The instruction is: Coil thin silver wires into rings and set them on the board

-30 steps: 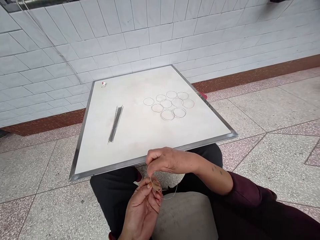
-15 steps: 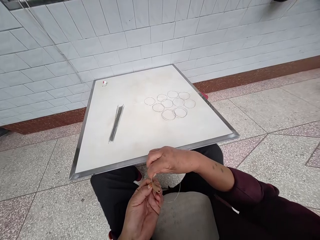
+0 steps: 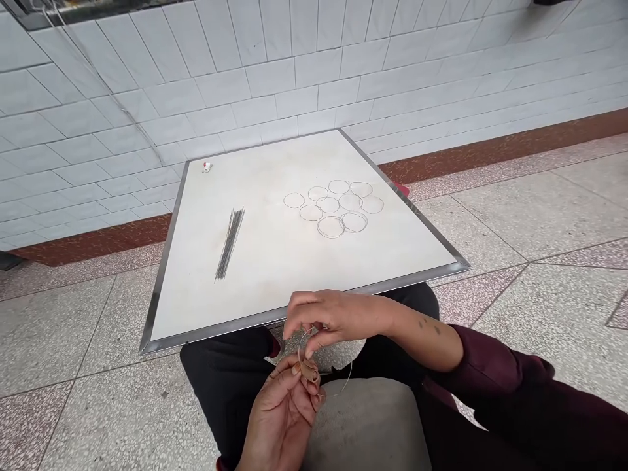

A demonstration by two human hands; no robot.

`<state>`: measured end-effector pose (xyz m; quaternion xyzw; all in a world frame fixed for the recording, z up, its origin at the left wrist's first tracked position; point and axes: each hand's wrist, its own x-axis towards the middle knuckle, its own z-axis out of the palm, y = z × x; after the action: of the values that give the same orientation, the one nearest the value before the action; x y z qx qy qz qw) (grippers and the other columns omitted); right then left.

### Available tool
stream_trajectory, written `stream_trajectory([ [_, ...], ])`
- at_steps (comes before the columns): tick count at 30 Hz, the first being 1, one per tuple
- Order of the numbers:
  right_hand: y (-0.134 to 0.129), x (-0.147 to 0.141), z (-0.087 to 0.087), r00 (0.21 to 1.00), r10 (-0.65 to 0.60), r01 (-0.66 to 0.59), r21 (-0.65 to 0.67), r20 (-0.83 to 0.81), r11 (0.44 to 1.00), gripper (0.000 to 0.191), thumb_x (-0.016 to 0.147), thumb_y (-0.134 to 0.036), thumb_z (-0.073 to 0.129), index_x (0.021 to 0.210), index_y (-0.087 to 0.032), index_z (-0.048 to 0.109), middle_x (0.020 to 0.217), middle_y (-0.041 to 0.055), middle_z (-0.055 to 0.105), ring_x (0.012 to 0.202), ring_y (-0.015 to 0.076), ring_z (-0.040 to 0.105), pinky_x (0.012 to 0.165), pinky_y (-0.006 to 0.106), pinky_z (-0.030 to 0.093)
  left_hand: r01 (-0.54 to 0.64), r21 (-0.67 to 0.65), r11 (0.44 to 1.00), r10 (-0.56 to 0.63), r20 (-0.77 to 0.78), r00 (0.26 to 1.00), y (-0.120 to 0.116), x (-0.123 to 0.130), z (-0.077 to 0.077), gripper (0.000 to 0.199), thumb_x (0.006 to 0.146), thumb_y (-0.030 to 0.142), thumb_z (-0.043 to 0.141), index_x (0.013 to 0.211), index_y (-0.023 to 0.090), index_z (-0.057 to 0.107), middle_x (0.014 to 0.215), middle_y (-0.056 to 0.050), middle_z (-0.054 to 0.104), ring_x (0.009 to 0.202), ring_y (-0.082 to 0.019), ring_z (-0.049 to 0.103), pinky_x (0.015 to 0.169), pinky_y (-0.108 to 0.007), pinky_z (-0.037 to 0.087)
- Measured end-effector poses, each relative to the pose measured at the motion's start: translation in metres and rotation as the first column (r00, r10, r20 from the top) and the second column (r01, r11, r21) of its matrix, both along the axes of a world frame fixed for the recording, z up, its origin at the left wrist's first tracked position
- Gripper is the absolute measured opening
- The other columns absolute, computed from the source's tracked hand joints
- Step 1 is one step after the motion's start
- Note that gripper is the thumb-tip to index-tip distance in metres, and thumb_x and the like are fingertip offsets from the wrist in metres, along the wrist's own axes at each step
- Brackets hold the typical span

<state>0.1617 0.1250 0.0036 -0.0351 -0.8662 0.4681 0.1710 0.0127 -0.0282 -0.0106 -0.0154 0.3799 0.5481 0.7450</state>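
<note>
Low in front of the table, my left hand point(image 3: 282, 405) pinches a thin wire ring point(image 3: 351, 366) between thumb and fingertips. At that pinch sits a small brown rolled or folded piece point(image 3: 309, 371), whose kind I cannot make out. The wire bends up and round to the right in a loose loop. My right hand point(image 3: 333, 317) hovers just above it, thumb apart from the fingers. Its thumb tip is close to the brown piece and the wire; whether it touches is unclear.
On the white metal-edged table point(image 3: 265, 261), several wire rings point(image 3: 331, 226) lie partly overlapping at the right. A bundle of straight wires point(image 3: 229, 245) lies at the left. A small white and red object point(image 3: 207, 167) sits in the far left corner. A tiled wall stands behind.
My right hand has let go of the wire near the left fingertips, and its fingers have spread apart. The wire's upper part now shows as a curve below it. The left hand keeps its pinch.
</note>
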Motion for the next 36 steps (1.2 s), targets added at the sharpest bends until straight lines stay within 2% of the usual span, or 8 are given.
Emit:
stream_trajectory([
  [6, -0.006, 0.0, 0.001, 0.997, 0.014, -0.015, -0.011, -0.077, 1.0, 0.012, 0.098, -0.023, 0.058, 0.103, -0.018, 0.067, 0.103, 0.0055, 0.057, 0.087, 0.0101, 0.06, 0.079, 0.021, 0.051, 0.029, 0.072, 0.997, -0.027, -0.024, 0.999, -0.003, 0.001, 0.002, 0.011, 0.073, 0.02, 0.079, 0.072, 0.015, 0.07, 0.078, -0.002, 0.059, 0.075, -0.013, 0.054, 0.072, -0.026, 0.047],
  [13, -0.002, -0.004, 0.003, 0.994, 0.016, -0.019, -0.023, -0.109, 1.0, 0.011, 0.097, -0.018, 0.059, 0.098, -0.016, 0.07, 0.097, 0.0045, 0.059, 0.085, 0.0096, 0.06, 0.078, 0.02, 0.05, 0.074, 0.143, 0.987, -0.069, -0.035, 0.997, -0.005, 0.004, 0.0, 0.011, 0.078, 0.022, 0.077, 0.074, 0.016, 0.07, 0.078, -0.001, 0.054, 0.07, -0.013, 0.049, 0.072, -0.028, 0.045],
  [18, -0.002, -0.007, 0.003, 0.995, -0.01, 0.003, -0.07, -0.099, 0.998, 0.012, 0.096, -0.025, 0.061, 0.098, -0.017, 0.069, 0.096, 0.0046, 0.061, 0.088, 0.011, 0.061, 0.079, 0.021, 0.05, 0.045, 0.186, 0.982, -0.035, -0.057, 0.998, -0.006, 0.004, -0.004, 0.014, 0.077, 0.024, 0.08, 0.072, 0.017, 0.069, 0.076, -0.001, 0.053, 0.071, -0.013, 0.049, 0.072, -0.028, 0.045],
  [22, -0.005, -0.008, 0.003, 0.994, -0.103, 0.1, -0.062, -0.045, 0.993, 0.014, 0.096, -0.029, 0.061, 0.101, -0.018, 0.068, 0.094, 0.0031, 0.062, 0.087, 0.0116, 0.061, 0.078, 0.022, 0.049, 0.004, 0.197, 0.98, 0.014, -0.093, 0.996, -0.005, 0.003, -0.003, 0.013, 0.076, 0.025, 0.08, 0.072, 0.017, 0.07, 0.084, -0.003, 0.058, 0.079, -0.015, 0.054, 0.075, -0.029, 0.047],
  [25, -0.01, -0.009, 0.004, 0.986, -0.163, 0.163, 0.003, -0.024, 0.987, 0.016, 0.099, -0.031, 0.057, 0.106, -0.019, 0.066, 0.099, 0.0034, 0.061, 0.087, 0.0116, 0.061, 0.079, 0.023, 0.049, -0.021, 0.16, 0.987, 0.038, -0.103, 0.994, -0.004, 0.001, -0.002, 0.01, 0.075, 0.024, 0.081, 0.075, 0.017, 0.073, 0.091, -0.005, 0.062, 0.083, -0.017, 0.057, 0.072, -0.028, 0.049],
  [29, -0.014, -0.009, 0.004, 0.99, -0.137, 0.141, 0.138, -0.038, 0.98, 0.022, 0.103, -0.03, 0.048, 0.112, -0.019, 0.064, 0.105, 0.005, 0.059, 0.086, 0.0111, 0.061, 0.077, 0.022, 0.049, -0.046, 0.145, 0.988, 0.063, -0.116, 0.991, -0.002, 0.0, -0.003, 0.008, 0.074, 0.022, 0.08, 0.075, 0.017, 0.073, 0.088, -0.004, 0.062, 0.074, -0.014, 0.057, 0.072, -0.028, 0.05],
  [32, -0.013, -0.008, 0.003, 0.989, -0.143, 0.146, 0.073, -0.039, 0.987, 0.022, 0.103, -0.03, 0.046, 0.109, -0.018, 0.065, 0.104, 0.0051, 0.06, 0.09, 0.0125, 0.061, 0.078, 0.023, 0.049, -0.045, 0.173, 0.984, 0.068, -0.128, 0.989, -0.003, -0.001, -0.002, 0.01, 0.073, 0.022, 0.081, 0.073, 0.017, 0.073, 0.088, -0.004, 0.062, 0.068, -0.012, 0.054, 0.069, -0.027, 0.05],
  [36, -0.016, -0.005, 0.003, 0.958, -0.283, 0.277, -0.104, -0.039, 0.955, 0.02, 0.102, -0.029, 0.048, 0.102, -0.018, 0.065, 0.096, 0.0039, 0.061, 0.09, 0.0139, 0.059, 0.081, 0.027, 0.048, -0.07, 0.211, 0.975, 0.099, -0.13, 0.987, -0.004, -0.003, -0.003, 0.012, 0.071, 0.023, 0.083, 0.073, 0.018, 0.073, 0.089, -0.003, 0.063, 0.076, -0.014, 0.057, 0.076, -0.028, 0.052],
])
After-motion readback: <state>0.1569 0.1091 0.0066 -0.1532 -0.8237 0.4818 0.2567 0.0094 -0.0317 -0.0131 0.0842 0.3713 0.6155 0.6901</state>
